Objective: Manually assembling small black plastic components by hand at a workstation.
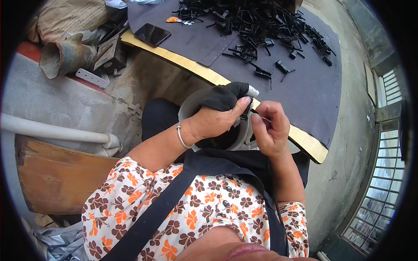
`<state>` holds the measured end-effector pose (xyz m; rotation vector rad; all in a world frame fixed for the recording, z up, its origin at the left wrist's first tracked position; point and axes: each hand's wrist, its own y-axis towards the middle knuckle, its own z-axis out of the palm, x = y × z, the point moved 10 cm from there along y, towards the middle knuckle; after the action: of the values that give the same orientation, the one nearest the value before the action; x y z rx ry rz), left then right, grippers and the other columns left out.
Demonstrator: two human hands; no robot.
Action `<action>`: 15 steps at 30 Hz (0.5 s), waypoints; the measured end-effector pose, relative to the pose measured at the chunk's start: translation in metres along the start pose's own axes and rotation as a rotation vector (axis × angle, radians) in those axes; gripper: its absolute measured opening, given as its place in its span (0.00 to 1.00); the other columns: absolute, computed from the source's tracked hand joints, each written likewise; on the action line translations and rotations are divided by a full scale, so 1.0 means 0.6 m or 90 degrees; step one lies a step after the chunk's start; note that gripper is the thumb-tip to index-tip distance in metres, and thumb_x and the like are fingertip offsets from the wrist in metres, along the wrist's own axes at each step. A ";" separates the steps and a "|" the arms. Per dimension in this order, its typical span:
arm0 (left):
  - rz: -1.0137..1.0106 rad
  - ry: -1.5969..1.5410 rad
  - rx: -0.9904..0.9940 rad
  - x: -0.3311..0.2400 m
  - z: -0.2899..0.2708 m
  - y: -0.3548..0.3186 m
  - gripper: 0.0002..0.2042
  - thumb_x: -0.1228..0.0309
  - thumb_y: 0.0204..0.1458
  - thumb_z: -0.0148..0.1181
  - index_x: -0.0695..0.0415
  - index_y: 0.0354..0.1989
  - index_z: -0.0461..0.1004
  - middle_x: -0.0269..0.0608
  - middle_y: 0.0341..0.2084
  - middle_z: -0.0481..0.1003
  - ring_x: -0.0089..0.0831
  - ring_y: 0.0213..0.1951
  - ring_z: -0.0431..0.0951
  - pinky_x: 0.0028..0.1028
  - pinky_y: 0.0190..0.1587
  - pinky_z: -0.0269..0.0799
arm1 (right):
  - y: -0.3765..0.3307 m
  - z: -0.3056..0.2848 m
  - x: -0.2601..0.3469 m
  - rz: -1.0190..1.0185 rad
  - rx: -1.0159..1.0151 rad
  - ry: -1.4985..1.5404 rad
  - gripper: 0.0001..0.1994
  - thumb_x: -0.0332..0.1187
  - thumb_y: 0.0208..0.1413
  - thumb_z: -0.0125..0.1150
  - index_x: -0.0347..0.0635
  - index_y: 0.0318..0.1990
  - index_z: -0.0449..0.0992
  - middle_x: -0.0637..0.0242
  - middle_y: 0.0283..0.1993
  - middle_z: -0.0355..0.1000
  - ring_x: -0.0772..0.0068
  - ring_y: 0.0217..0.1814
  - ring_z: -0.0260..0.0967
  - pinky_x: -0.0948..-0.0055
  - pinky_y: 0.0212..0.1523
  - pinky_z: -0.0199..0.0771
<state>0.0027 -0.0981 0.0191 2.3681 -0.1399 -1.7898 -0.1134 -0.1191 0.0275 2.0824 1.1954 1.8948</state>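
Head view: left hand (217, 116), partly black-gloved, and right hand (271, 130) pinch one small black plastic clip (246, 111) over a grey bucket (188, 108); a far heap of black clips (261, 21) looks unprocessed.

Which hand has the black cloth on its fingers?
The left hand. Black cloth covers its fingers and a silver bangle circles its wrist; the right hand is bare.

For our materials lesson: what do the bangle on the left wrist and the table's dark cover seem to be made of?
Bangle: probably metal, a thin silvery ring that catches the light. Dark cover: looks like matte rubber or felt sheet, dull grey and lying flat over the yellow table edge; which one is unclear.
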 end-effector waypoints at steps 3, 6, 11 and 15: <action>0.126 0.029 -0.068 0.008 0.036 0.012 0.11 0.72 0.57 0.50 0.65 0.44 0.71 0.37 0.29 0.75 0.20 0.31 0.73 0.22 0.36 0.70 | 0.004 0.003 0.064 -0.216 0.096 -0.128 0.15 0.20 0.41 0.63 0.39 0.39 0.70 0.67 0.21 0.65 0.74 0.17 0.60 0.78 0.18 0.60; 0.220 0.110 -0.068 -0.014 0.018 -0.009 0.12 0.74 0.57 0.49 0.65 0.47 0.69 0.37 0.30 0.74 0.20 0.31 0.72 0.21 0.36 0.70 | 0.000 -0.005 0.015 -0.079 -0.061 -0.106 0.10 0.20 0.47 0.60 0.38 0.37 0.68 0.73 0.19 0.60 0.83 0.17 0.54 0.82 0.18 0.54; 0.050 -0.148 0.080 0.004 0.027 -0.018 0.15 0.75 0.54 0.51 0.64 0.50 0.67 0.36 0.33 0.74 0.19 0.33 0.72 0.20 0.37 0.68 | -0.001 0.001 -0.043 0.144 -0.082 0.068 0.07 0.22 0.51 0.59 0.38 0.35 0.66 0.81 0.20 0.55 0.91 0.20 0.46 0.87 0.20 0.47; 0.113 0.013 -0.001 -0.011 0.000 -0.017 0.15 0.77 0.49 0.52 0.66 0.47 0.69 0.44 0.35 0.75 0.27 0.38 0.73 0.26 0.45 0.68 | 0.009 0.012 -0.062 0.193 0.022 0.131 0.06 0.30 0.57 0.55 0.39 0.35 0.66 0.80 0.24 0.58 0.91 0.23 0.49 0.88 0.24 0.51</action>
<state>0.0005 -0.0868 0.0235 2.2922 -0.3357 -1.6828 -0.1021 -0.1413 -0.0010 2.2407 0.9982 2.2823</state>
